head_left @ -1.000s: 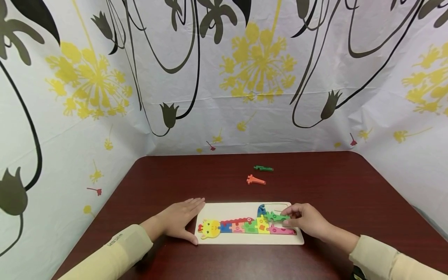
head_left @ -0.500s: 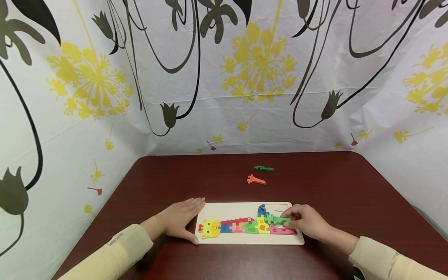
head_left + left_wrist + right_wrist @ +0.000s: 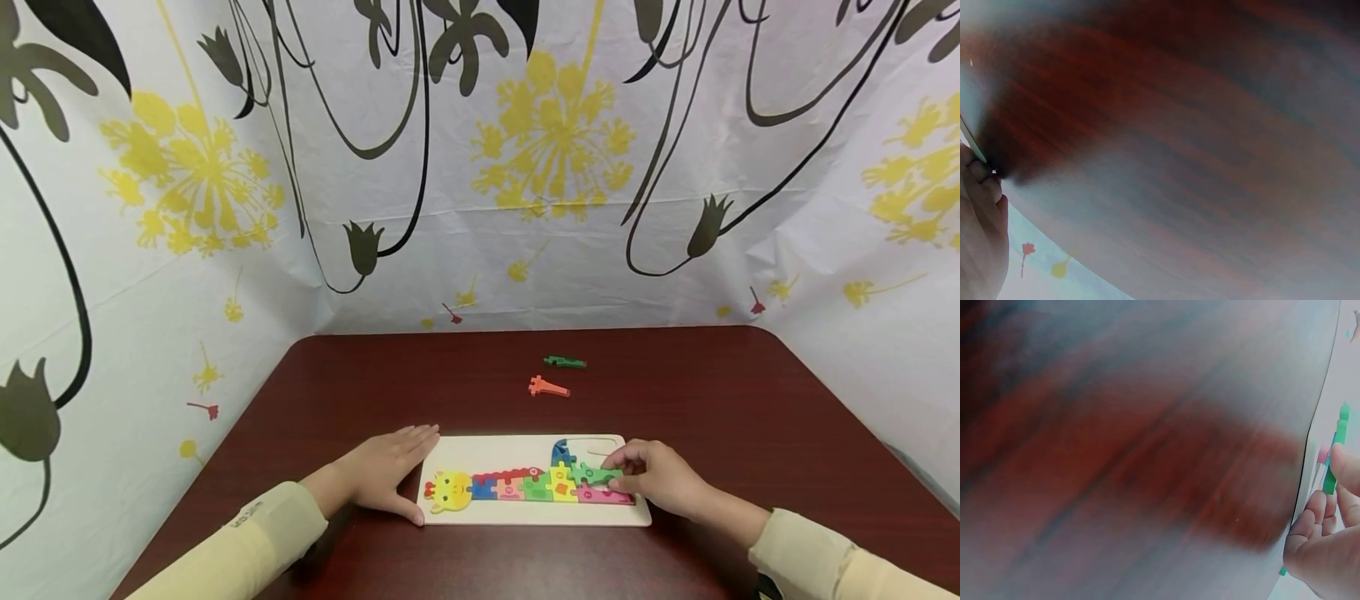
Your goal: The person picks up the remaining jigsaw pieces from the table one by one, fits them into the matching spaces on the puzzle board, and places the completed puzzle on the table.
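Note:
A pale puzzle board [image 3: 510,450] lies on the table, its giraffe picture partly filled with coloured pieces. My left hand [image 3: 393,471] rests at the board's left edge with fingers straight and thumb spread. My right hand [image 3: 663,475] pinches a green puzzle piece [image 3: 594,475] by its right end, close over the slot between the yellow piece [image 3: 562,483] and the pink piece [image 3: 604,495]. In the right wrist view the green piece [image 3: 1340,440] shows edge-on between thumb and fingers. A blue piece [image 3: 561,452] sits just up and left of it.
An orange piece [image 3: 549,387] and a dark green piece [image 3: 565,362] lie on the brown table [image 3: 420,383] beyond the board. A patterned white cloth [image 3: 450,183] hangs behind and at both sides of the table.
My right hand has lowered the green piece slightly and brought it nearer the yellow and pink pieces. The left hand and the board stay where they were.

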`<state>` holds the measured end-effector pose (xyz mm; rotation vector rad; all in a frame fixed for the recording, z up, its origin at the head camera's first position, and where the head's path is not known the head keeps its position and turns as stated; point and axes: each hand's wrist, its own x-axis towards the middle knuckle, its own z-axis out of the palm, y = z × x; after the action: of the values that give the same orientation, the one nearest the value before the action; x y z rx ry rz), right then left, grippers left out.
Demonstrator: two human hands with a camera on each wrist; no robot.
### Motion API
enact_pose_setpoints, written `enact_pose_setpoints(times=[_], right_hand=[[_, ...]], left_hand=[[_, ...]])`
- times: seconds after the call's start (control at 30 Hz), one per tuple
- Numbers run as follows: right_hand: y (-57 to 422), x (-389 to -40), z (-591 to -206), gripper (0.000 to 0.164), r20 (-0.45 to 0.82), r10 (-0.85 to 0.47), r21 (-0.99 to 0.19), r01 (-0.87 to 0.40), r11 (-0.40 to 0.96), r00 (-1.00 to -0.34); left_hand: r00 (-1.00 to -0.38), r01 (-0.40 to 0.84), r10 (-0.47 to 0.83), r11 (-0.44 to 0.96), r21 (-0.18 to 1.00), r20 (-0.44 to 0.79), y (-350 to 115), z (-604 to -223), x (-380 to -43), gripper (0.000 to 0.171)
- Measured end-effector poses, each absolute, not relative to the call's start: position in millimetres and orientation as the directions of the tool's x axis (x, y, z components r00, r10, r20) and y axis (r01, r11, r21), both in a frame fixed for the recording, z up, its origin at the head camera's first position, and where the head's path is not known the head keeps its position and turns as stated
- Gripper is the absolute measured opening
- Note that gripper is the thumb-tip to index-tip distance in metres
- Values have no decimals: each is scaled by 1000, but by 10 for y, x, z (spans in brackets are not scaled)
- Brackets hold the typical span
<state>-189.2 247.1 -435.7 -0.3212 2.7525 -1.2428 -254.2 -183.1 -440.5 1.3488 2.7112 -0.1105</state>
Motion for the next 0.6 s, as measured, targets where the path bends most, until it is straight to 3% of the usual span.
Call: enact_pose_setpoints(times=[0.6], right_hand=[[2474, -1899, -4363, 16, -1, -251, -748, -166, 642, -968]], left_hand=[[-605, 793, 783, 609, -21, -144, -1833, -4419, -2547, 119]])
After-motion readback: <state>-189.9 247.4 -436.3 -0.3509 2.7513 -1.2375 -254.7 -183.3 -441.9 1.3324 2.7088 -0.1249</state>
